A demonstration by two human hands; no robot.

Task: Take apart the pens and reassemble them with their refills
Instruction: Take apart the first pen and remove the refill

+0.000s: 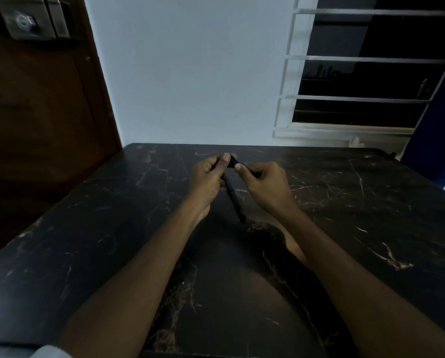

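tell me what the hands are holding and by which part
A dark pen, one end pinched by the left hand, the other by the right hand. Whether the second pen below is held cannot be told.

1 head camera (wide-angle) looks down, close over the table (pixel 345 202).

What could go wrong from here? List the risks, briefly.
1. The left hand and right hand pinch the dark pen above the black marble table; a dropped small part would likely be hard to spot there in this dim light.
2. A second dark pen shows just below the hands; a wrist could knock it away.
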